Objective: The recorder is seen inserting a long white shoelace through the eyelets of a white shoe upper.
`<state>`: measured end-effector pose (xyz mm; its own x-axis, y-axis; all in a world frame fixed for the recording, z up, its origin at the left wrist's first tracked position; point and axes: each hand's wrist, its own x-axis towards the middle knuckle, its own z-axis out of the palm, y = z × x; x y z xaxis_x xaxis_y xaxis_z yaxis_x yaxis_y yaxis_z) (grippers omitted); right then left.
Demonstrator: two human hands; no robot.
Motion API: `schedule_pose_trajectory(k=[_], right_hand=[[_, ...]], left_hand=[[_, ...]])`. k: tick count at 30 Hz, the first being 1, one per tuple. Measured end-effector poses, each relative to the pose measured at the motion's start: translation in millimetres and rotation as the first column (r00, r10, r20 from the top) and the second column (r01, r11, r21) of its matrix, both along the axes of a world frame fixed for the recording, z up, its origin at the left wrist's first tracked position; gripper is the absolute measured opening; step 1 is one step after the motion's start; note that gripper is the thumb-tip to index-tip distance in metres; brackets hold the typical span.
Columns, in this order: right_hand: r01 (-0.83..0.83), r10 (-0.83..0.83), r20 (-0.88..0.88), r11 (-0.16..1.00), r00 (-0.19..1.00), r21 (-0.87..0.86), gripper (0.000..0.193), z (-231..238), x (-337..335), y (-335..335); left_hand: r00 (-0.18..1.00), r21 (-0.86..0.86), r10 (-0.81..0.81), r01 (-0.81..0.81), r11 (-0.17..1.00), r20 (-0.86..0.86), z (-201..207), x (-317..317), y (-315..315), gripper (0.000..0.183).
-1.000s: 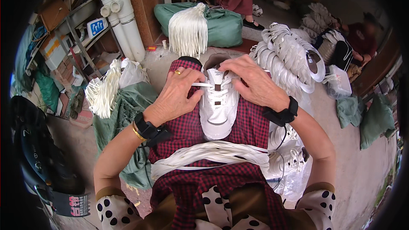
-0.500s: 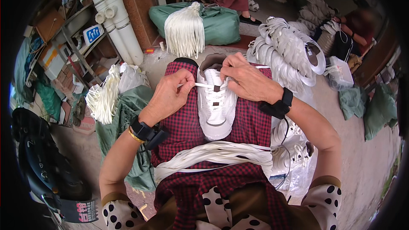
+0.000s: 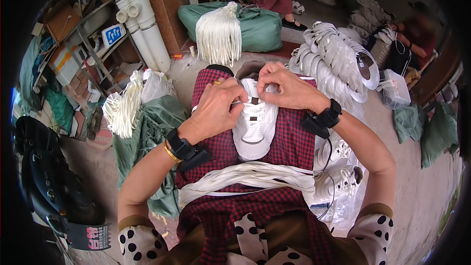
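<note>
A white sneaker (image 3: 254, 135) rests on my lap, toe toward me, over red-and-black checked cloth (image 3: 294, 137). White lace runs in rows across its tongue. My left hand (image 3: 221, 105) is closed in a pinch at the left eyelet edge, on what appears to be the shoelace; the fingertips partly hide it. Opposite, my right hand (image 3: 287, 88) pinches at the upper right eyelets, and its fingers cover most of what they grip. Across my lap, nearer me, lies a bundle of loose white laces (image 3: 245, 179).
Laced white sneakers (image 3: 338, 181) stand on plastic at my right. Beyond lie piles of white shoe pieces (image 3: 328, 61). A green sack (image 3: 260, 29) with hanging laces (image 3: 218, 34) sits ahead; more laces (image 3: 122, 110) top a sack at left. Two other people sit farther back.
My left hand has moved right, in to the shoe's eyelets, from where it held the lace stretched out to the left. The right hand stays by the upper eyelets. The view has shifted slightly.
</note>
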<state>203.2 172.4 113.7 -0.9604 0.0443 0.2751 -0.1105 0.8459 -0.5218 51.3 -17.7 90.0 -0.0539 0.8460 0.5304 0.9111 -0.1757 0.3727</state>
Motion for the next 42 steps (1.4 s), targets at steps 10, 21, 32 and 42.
schedule_pose_trajectory(k=[10, 21, 32, 42], right_hand=[[-0.017, 0.016, -0.002, 0.998, 1.0, -0.053, 0.015, -3, -4, 1], [-0.026, 0.026, 0.009, 1.0, 1.0, -0.015, 0.016, -5, -2, 5], [-0.048, 0.045, -0.058, 0.998, 0.997, -0.045, 0.016, -13, -2, 5], [0.115, -0.164, -0.272, 0.976, 0.948, -0.187, 0.034, -9, 15, -12]], left_hand=[[0.997, -0.393, -0.044, 0.062, 0.917, 0.056, 27, -7, -9, 0.014], [1.0, -0.002, -0.006, 0.006, 1.0, -0.005, 6, 1, -17, 0.015], [0.993, -0.273, 0.079, -0.05, 0.961, 0.093, 14, -3, -7, 0.009], [0.95, -0.4, 0.136, -0.013, 0.916, 0.281, 14, -8, 0, 0.017]])
